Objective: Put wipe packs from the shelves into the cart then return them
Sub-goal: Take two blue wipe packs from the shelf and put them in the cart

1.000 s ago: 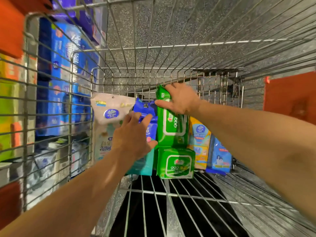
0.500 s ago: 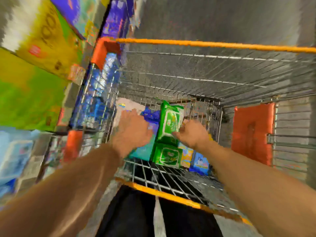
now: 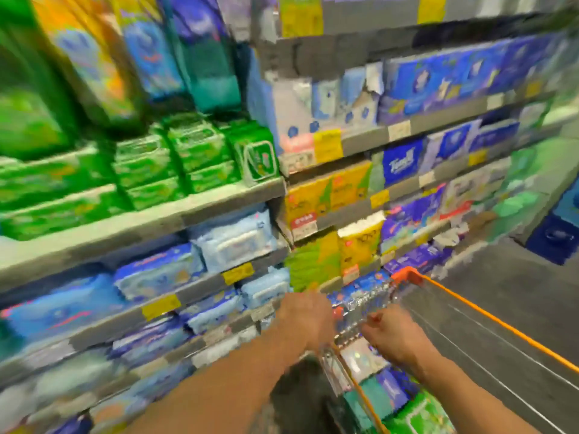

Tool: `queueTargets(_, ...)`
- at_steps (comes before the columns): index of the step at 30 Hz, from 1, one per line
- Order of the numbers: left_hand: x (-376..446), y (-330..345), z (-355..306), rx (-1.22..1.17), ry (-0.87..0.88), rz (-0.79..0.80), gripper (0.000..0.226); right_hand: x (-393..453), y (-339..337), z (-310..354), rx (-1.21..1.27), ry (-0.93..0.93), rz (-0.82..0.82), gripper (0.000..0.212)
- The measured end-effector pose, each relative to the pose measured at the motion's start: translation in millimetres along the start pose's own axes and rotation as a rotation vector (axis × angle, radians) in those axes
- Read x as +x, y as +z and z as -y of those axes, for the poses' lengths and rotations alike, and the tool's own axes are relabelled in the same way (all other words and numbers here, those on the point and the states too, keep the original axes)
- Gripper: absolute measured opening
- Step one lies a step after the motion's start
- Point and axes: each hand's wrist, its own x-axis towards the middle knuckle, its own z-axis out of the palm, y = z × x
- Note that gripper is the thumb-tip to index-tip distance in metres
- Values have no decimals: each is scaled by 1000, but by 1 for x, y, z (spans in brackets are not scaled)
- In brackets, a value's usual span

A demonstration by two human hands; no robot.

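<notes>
The frame is heavily motion-blurred. My left hand [image 3: 305, 321] and my right hand [image 3: 394, 336] are side by side over the near left corner of the wire cart [image 3: 488, 321] with its orange rim. The blur hides whether either hand holds anything. Inside the cart, below my right wrist, lie a white wipe pack [image 3: 360, 358], a teal pack [image 3: 376, 399] and a green pack [image 3: 419, 415]. Stacked green wipe packs [image 3: 200, 151] fill an upper shelf on the left. Pale blue wipe packs [image 3: 238, 239] sit on the shelves beneath them.
Shelving [image 3: 219, 198] runs along the whole left side and back, packed with blue, yellow and green tissue packs and yellow price tags. Grey aisle floor [image 3: 517, 296] opens to the right of the cart. A dark blue box [image 3: 554, 236] stands at the far right.
The view has swung up from the cart's inside to the shelves. Both hands have lifted away from the standing packs and now hover at the cart's left rim.
</notes>
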Motion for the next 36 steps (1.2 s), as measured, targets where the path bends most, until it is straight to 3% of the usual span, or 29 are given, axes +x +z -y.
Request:
queueTargets(3,-71,-41,54,-72,-165,-119,30,-19,-30,85,-17,-218,-55,45)
queueTargets(7,-174,-84,121,-207,-431,-318,33,-51,-63,196,-249,-527,-135,40)
queueTargets(11,-277,-109,177,-220,-610,-460,32,-88,-73,292,-296,-681,-229,30)
queueTargets(15,-369,-116,222,-238,-701,-529,28,-126,-56,371,-249,-877,-258,35)
queueTargets(19,-455,-107,258,-232,-790,-549,22,-167,-19,444,-232,-927,-221,51)
queueTargets(28,-641,-57,333,-203,-1001,-537,20,-259,70,592,-203,-1066,-103,44)
queueTargets(36,-746,-24,364,-236,-1113,-546,16,-322,125,673,-268,-1191,-39,45)
